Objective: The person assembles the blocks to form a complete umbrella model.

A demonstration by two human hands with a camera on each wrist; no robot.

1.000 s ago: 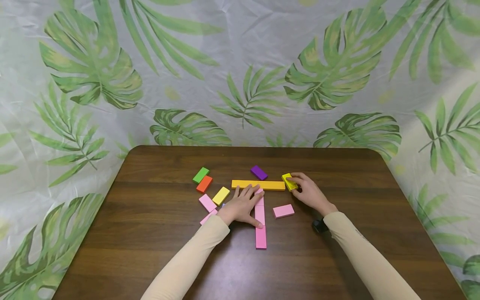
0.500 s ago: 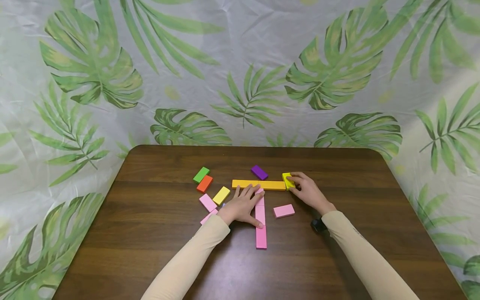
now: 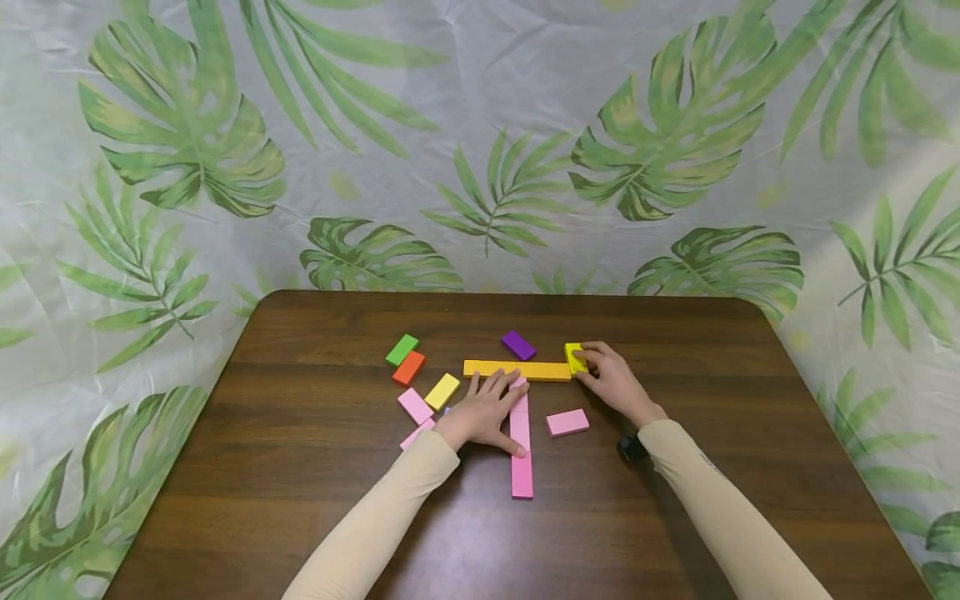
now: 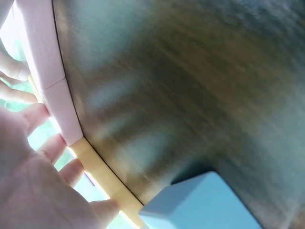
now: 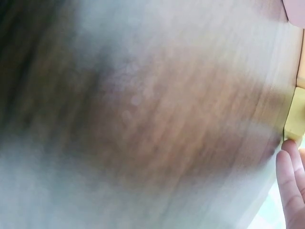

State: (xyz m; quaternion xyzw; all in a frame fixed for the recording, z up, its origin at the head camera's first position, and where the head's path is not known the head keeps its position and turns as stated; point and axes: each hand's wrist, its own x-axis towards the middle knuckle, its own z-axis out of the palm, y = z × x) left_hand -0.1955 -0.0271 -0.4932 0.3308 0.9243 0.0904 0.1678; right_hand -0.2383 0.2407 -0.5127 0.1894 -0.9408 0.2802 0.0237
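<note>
My right hand point(image 3: 618, 383) pinches a yellow block point(image 3: 573, 358) between thumb and fingers at the right end of an orange row point(image 3: 547, 372). That block stands crosswise to the row, its far part reaching beyond it; the fingers cover its right side. From the row's middle a column of pink blocks point(image 3: 522, 477) runs toward me, forming a T. My left hand point(image 3: 483, 414) lies spread over this joint, fingertips at the orange row and thumb on the pink column. In the left wrist view its fingers point(image 4: 71, 171) reach along the blocks' edges.
A loose pink block point(image 3: 567, 422) lies right of the column, a purple one point(image 3: 518, 345) behind the row. Green point(image 3: 402, 350), red point(image 3: 408, 368), pale yellow point(image 3: 442, 392) and pink blocks point(image 3: 416, 406) lie left. A blue block point(image 4: 205, 205) sits near my left wrist.
The yellow block has turned from slanted to nearly square with the orange row and slid slightly away from me, my right hand moving with it. My left hand has stayed put.
</note>
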